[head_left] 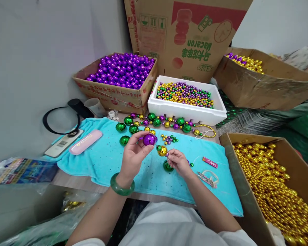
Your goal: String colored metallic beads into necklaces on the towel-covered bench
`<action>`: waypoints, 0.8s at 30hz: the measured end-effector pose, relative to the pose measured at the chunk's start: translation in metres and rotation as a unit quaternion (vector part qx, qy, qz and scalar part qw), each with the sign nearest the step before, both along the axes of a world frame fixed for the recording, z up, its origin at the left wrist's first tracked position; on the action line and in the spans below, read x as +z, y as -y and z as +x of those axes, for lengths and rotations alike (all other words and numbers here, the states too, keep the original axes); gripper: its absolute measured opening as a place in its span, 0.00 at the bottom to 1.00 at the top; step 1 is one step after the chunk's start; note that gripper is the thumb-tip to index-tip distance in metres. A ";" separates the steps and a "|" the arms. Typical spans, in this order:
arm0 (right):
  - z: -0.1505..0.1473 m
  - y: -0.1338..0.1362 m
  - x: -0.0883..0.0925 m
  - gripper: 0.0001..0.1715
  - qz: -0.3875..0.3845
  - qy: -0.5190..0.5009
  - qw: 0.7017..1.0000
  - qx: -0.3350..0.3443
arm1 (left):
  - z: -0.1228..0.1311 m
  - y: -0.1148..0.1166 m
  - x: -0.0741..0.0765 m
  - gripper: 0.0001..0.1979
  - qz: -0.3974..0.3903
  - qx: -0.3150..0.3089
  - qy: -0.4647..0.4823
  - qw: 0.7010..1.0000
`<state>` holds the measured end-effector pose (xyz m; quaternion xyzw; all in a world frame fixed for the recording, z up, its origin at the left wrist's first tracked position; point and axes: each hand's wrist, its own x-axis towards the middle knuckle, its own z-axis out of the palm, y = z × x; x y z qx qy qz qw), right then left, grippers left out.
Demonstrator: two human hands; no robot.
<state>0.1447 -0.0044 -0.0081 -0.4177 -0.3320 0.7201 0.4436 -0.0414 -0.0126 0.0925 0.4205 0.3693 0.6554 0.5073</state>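
My left hand (133, 153) pinches a large shiny purple bead (149, 139) above the turquoise towel (102, 171). Right of it, on the same strand, come a small green bead (158, 148) and a gold bead (162, 151). My right hand (178, 161) has its fingertips closed on a small purple bead (166, 154) beside the gold one. A large green bead (167, 166) shows just below the right fingers. Loose large green beads (124, 140) lie left of the hands, and a small pile of little mixed beads (169, 139) rests behind them.
A finished-looking bead strand (156, 122) lies along the towel's back edge. Behind stand a carton of purple beads (141, 97) and a white foam box (184, 112). A carton of gold beads (246, 191) is at right. Scissors (206, 178) and a pink case (86, 141) lie on the towel.
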 end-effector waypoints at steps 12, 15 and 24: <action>0.011 0.000 -0.009 0.16 0.020 0.034 0.999 -0.022 | 0.010 0.000 -0.007 0.21 0.009 0.014 -0.059 0.998; 0.013 0.000 -0.012 0.16 0.035 0.043 0.998 -0.023 | 0.013 0.001 -0.007 0.21 0.018 0.048 -0.089 0.995; 0.012 0.000 -0.007 0.16 0.021 0.048 0.998 -0.039 | 0.008 -0.007 -0.014 0.21 -0.032 0.035 -0.009 0.999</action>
